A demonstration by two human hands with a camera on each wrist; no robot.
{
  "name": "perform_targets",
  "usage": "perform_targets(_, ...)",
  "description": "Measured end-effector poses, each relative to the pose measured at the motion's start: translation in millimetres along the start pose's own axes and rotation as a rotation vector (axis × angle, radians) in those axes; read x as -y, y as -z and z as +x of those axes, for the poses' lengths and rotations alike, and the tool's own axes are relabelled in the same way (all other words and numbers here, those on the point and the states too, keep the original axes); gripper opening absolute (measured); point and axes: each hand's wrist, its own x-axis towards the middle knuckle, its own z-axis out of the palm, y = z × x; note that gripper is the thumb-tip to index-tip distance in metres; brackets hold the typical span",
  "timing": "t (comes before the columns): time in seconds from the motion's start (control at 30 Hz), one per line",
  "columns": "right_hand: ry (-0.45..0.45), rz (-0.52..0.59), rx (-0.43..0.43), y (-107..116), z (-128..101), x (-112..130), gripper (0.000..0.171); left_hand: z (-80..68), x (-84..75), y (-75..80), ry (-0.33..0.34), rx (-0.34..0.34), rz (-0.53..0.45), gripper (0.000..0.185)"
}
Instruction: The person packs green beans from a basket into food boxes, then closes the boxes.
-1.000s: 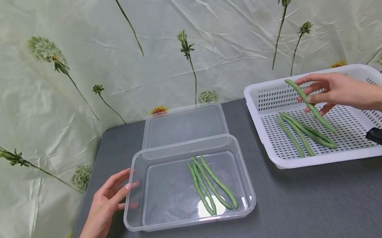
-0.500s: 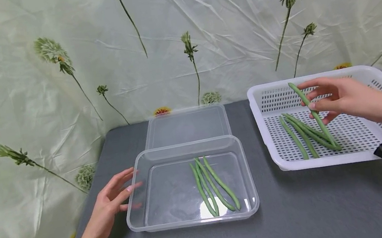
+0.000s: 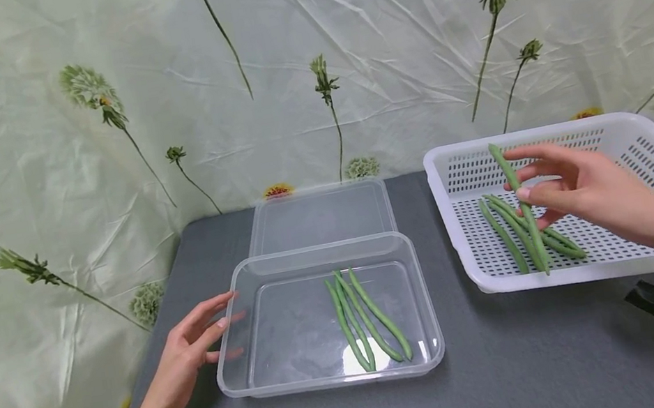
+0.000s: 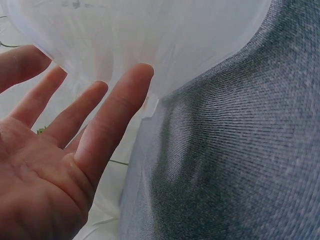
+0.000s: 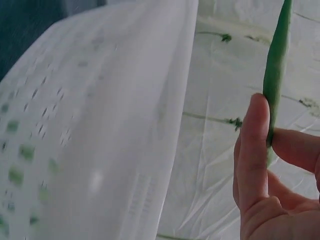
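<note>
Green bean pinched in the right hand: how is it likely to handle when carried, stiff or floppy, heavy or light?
The green bean, pinched near its middle by the right hand, stays straight, so it is probably fairly stiff. A light fingertip pinch holds it, suggesting little weight. Being thin and round, it might swivel in the pinch or roll once laid down.

Green beans (image 3: 369, 314), clear plastic container (image 3: 327, 373), white perforated basket (image 3: 645, 128), grey tablecloth (image 3: 515, 359), pale floral backdrop (image 3: 342, 53)

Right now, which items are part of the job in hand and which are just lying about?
In use:
right hand pinching a long green bean
white perforated plastic basket with more green beans
clear plastic container holding three beans
left hand, open, at the container's left rim

Lying about:
clear plastic lid
grey tabletop
</note>
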Motion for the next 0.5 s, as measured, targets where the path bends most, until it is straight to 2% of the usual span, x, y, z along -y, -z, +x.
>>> perform_targets(0.37, 0.062, 0.105, -0.038, -40, -3, 13, 0.054, -0.7, 1.1, 0.7, 0.0, -0.005, 0.002, 0.042)
perform_targets(0.5, 0.086, 0.146, -0.028, -52, -2, 22, 0.053, -0.7, 0.6, 1.4, -0.004, -0.002, -0.004, 0.042)
